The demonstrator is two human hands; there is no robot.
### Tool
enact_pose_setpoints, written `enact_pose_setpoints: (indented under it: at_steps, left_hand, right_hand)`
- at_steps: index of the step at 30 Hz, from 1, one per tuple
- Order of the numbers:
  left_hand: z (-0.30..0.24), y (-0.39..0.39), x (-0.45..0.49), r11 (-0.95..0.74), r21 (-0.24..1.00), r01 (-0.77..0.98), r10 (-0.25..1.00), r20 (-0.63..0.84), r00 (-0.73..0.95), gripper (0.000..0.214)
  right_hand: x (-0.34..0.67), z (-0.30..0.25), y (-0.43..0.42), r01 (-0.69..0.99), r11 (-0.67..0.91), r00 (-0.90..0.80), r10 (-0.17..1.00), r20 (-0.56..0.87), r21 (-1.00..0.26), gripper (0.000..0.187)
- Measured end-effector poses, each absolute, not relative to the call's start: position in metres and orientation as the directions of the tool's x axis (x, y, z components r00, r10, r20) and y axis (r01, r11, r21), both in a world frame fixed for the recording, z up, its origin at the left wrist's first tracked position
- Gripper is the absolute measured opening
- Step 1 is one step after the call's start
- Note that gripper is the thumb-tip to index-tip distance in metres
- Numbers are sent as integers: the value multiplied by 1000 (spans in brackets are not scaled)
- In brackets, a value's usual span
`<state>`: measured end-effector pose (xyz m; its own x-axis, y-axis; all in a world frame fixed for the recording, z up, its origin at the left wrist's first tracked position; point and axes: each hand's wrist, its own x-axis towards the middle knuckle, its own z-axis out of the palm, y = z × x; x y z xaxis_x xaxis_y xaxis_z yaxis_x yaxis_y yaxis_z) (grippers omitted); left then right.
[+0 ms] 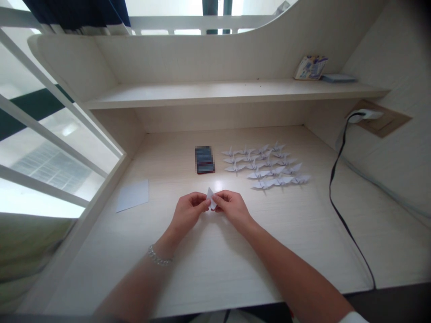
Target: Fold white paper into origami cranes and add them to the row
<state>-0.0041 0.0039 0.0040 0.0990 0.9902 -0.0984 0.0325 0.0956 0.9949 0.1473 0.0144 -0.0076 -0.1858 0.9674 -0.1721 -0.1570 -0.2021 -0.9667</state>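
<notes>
My left hand and my right hand meet over the middle of the pale wooden desk. Both pinch a small folded piece of white paper, whose point sticks up between the fingertips. A silver bracelet is on my left wrist. Behind and to the right of my hands, several finished white paper cranes lie in rows on the desk.
A flat white paper sheet lies at the left. A dark phone lies beyond my hands. A black cable runs from a wall socket down the desk's right side. A shelf above carries a small packet.
</notes>
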Motion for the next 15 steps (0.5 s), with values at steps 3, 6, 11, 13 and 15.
enact_pose_setpoints:
  at_steps: [3, 6, 11, 13, 15]
  left_hand:
    - [3, 5, -5, 106, 994, 36, 994, -107, 27, 22]
    - [3, 5, -5, 101, 995, 15, 995, -101, -18, 21]
    - [6, 4, -4, 102, 995, -20, 995, -102, -23, 21]
    - [7, 4, -4, 109, 994, -26, 994, -109, -24, 20]
    - [8, 4, -5, 114, 993, -37, 993, -115, -19, 20]
  right_hand:
    - [146, -8, 14, -174, -224, -273, 947, -172, -959, 31]
    - [145, -6, 12, -108, -183, -314, 939, -141, -977, 27]
    - [146, -4, 12, -116, -183, -315, 939, -138, -976, 29]
    - [147, -3, 12, -139, -220, -311, 935, -169, -965, 31]
    - [148, -3, 12, -144, -257, -306, 930, -204, -955, 32]
